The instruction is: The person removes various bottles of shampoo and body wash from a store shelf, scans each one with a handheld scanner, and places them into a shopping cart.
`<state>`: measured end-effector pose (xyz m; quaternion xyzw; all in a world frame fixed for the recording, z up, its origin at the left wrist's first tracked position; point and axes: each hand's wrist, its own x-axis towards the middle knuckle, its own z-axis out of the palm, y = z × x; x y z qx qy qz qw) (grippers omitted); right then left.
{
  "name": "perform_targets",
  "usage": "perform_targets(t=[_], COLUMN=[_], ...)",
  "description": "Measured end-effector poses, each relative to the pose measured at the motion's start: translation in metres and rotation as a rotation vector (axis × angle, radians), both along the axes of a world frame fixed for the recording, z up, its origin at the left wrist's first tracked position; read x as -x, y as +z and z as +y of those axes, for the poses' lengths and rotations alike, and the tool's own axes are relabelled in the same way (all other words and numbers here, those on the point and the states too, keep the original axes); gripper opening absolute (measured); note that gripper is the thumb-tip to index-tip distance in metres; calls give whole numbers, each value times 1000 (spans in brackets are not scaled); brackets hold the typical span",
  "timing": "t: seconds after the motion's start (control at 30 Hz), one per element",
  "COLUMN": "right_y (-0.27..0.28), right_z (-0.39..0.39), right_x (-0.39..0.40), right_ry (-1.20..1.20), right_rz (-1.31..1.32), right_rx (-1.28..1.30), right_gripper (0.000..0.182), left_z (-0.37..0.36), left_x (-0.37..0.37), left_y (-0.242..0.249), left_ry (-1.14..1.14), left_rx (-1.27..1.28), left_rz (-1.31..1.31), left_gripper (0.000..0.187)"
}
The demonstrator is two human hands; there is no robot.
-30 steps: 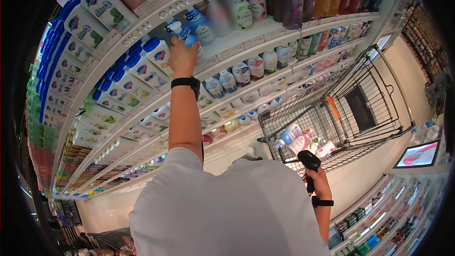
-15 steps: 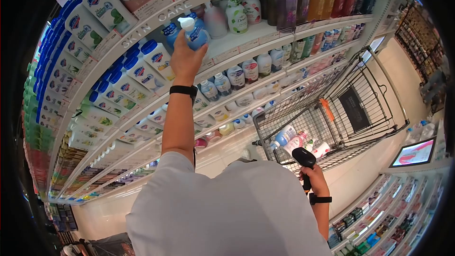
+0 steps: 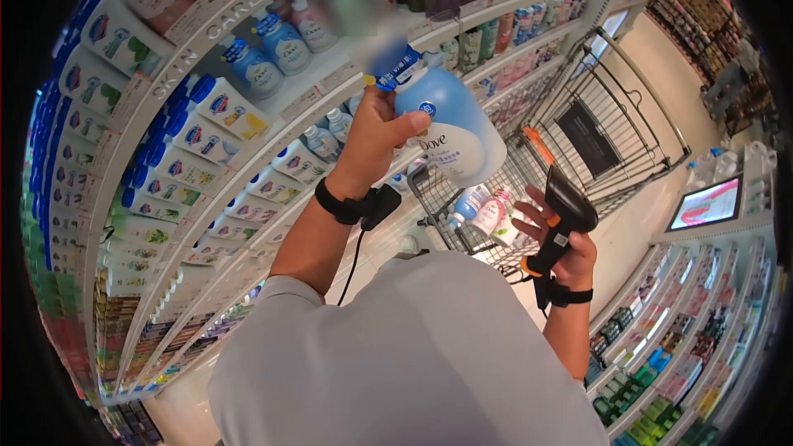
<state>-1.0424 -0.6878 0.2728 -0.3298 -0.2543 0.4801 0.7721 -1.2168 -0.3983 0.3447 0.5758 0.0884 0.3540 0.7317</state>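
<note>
blue bottle [image 3: 458, 134] gripped in left hand [image 3: 376, 136], held up beside the cart [image 3: 589, 139]. scanner [image 3: 566, 213] held at the cart's near side by right hand [image 3: 570, 254], some fingers spread. smaller-looking bottles [image 3: 491, 212] contained in the cart.

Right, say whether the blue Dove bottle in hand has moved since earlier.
Yes: the left hand has brought the blue Dove bottle off the SKIN CARE shelf, outward and rightward.

Bright indoor light, w/ screen [image 3: 706, 204] glowing at R. Fisheye pic: shelves [image 3: 136, 140] bend nr black edges. Blurry patch [image 3: 351, 0] up top, ctr bottle [image 3: 462, 128] fairly sharp.
</note>
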Motion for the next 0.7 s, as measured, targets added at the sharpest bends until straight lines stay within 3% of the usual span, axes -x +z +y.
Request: perform_targets(t=[0.1, 0.17, 0.23, 0.3, 0.47, 0.5, 0.53, 0.6, 0.7], right_y=[13, 8, -3, 1, -14, -13, -11, -1, 16], right_z=[9, 12, 10, 7, -2, -2, -1, 3, 12], right_x=[-1, -1, -1, 6, 7, 9, 10, 12, 22], right_ry=[47, 83, 34, -15, -17, -107, -199, -205, -266], right_rz=[137, 203, 186, 160, 176, 139, 98, 27, -125], right_rx=[-132, -177, -176, -158, -179, -173, -169, -153, -80], right_gripper=[94, 86, 62, 57, 57, 57, 57, 58, 58], left_z=[-28, -42, -51, -59, -72, -74, -76, -80, -88], left_x=[-22, -33, -42, -43, -52, -53, -56, -60, -62], left_y=[-8, -16, -28, -25, -40, -43, -47, -54, -55], left_ry=[-205, -266, -308, -340, -341, -358, -348, -212, -209], left_rx=[117, 176, 112, 62, -78, -99, -91, -312, -230], left_rz=[-2, -25, -28, 13, 139, 168, 168, 109, -21], left_gripper=[73, 73, 75, 80, 102, 103, 103, 98, 91])
